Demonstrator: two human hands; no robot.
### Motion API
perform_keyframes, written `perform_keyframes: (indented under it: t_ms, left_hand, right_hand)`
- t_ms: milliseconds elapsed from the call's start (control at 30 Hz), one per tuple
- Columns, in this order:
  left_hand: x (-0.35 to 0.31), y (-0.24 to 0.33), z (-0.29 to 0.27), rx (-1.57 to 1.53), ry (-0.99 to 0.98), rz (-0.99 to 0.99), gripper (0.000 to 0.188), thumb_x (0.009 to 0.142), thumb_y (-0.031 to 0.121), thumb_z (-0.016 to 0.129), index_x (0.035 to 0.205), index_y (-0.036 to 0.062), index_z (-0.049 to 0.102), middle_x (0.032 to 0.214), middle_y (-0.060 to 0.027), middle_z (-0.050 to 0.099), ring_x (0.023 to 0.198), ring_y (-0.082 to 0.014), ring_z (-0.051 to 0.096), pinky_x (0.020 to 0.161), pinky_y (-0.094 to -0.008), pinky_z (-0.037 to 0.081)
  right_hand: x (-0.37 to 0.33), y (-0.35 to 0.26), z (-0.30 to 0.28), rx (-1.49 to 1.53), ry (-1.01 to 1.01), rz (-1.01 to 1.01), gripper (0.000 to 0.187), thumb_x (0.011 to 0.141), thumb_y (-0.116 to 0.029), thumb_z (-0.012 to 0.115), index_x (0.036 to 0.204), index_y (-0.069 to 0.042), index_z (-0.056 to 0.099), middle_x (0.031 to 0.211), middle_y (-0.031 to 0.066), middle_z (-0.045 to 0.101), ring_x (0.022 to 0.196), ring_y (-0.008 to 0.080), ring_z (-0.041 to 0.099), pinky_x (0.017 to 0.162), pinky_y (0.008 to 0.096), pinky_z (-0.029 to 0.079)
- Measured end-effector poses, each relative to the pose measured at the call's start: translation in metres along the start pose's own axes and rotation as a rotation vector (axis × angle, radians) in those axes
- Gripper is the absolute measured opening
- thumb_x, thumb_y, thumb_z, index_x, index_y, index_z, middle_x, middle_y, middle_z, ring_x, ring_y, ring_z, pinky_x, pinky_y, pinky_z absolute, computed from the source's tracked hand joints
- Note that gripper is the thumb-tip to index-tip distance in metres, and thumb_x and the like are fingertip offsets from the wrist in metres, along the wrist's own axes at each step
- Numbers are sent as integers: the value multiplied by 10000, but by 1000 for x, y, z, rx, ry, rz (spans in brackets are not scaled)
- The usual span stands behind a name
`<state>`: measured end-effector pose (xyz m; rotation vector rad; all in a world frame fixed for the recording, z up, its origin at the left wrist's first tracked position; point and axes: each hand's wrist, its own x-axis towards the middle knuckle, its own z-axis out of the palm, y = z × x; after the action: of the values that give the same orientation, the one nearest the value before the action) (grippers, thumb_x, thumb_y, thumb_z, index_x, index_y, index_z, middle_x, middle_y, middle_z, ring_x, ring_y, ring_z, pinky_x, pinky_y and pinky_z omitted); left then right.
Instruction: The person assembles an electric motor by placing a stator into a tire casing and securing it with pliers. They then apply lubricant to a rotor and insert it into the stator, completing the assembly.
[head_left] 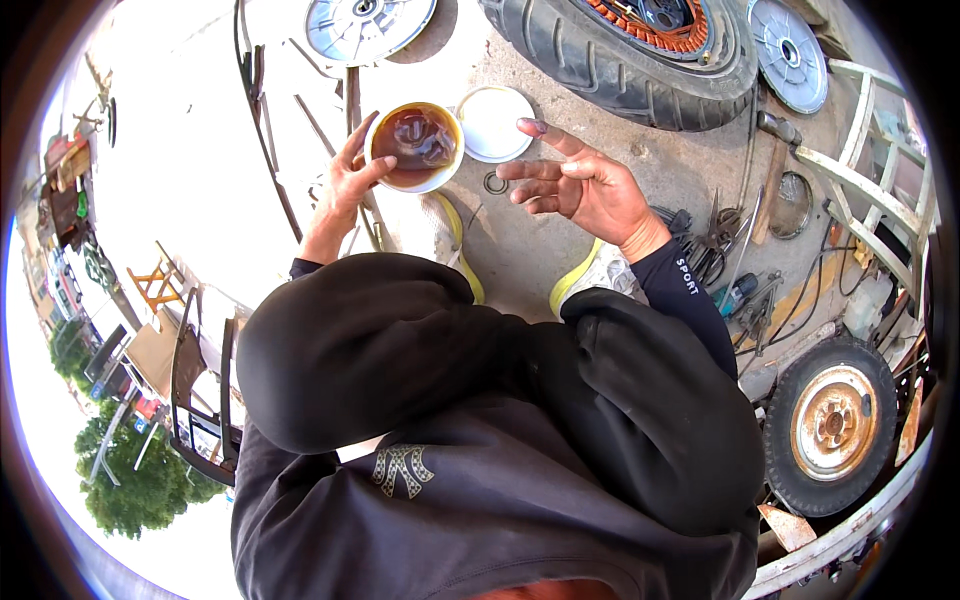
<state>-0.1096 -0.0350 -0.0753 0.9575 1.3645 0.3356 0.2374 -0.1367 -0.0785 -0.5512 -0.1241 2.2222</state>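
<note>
My left hand [343, 188] grips a round white tub [439, 181] by its left side, with the thumb over the rim. Glossy brown grease [420, 140] fills much of the tub, its surface scooped and uneven. To the right of the tub and apart from it, my right hand [592, 192] hovers with its fingers spread and nothing in them. Dark smears mark those fingertips. A white round lid [495, 125] lies on the ground just beyond the two hands. Between my shoes sits a small metal ring [495, 183].
A large tyre [610, 80] with copper windings inside lies ahead, flanked by metal hub covers [368, 28] [789, 55]. At right are a hammer [772, 185], pliers and cables, a white metal frame [865, 180] and a small rusty-rimmed wheel [832, 425]. Long metal strips lie left of the tub.
</note>
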Motion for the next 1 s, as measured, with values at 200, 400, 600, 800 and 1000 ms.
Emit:
perform_keyframes:
  t_ms: [200, 400, 600, 800, 1000]
  left_hand:
    - [1, 59, 7, 270, -150, 97, 825, 780, 385, 816, 1509, 107, 548, 1284, -161, 688, 1224, -271, 631, 1151, -413, 409]
    - [7, 82, 36, 400, -269, 190, 788, 788, 435, 811, 1480, 129, 589, 1275, -175, 692, 1152, -301, 669, 1071, -419, 493]
    - [12, 90, 54, 522, -350, 244, 785, 818, 469, 764, 1494, 121, 567, 1330, -145, 679, 1187, -271, 635, 1099, -408, 446]
    - [20, 99, 68, 630, -438, 232, 704, 849, 411, 766, 1464, 111, 598, 1309, -130, 686, 1061, -224, 657, 1005, -384, 517]
    - [23, 95, 69, 605, -468, 246, 677, 848, 368, 765, 1454, 110, 609, 1295, -114, 691, 1056, -192, 638, 967, -364, 515]
  right_hand:
    - [-15, -12, 23, -1293, 182, -146, 712, 900, -29, 503, 1586, -200, 423, 1069, 195, 770, 936, 278, 763, 864, 373, 581]
    - [-6, -10, 47, -1720, 58, -226, 726, 846, -38, 590, 1539, -227, 486, 816, 212, 695, 725, 414, 665, 696, 502, 540]
    - [-1, -14, 54, -1862, -72, -222, 744, 849, -32, 592, 1546, -266, 480, 712, 215, 624, 617, 383, 630, 651, 467, 527]
    - [9, -15, 41, -1841, -109, -236, 607, 790, -27, 586, 1365, -203, 661, 822, 184, 689, 734, 377, 676, 709, 466, 550]
    - [4, -16, 37, -1792, -110, -219, 547, 802, -34, 603, 1331, -151, 680, 872, 185, 704, 761, 375, 685, 751, 458, 556]
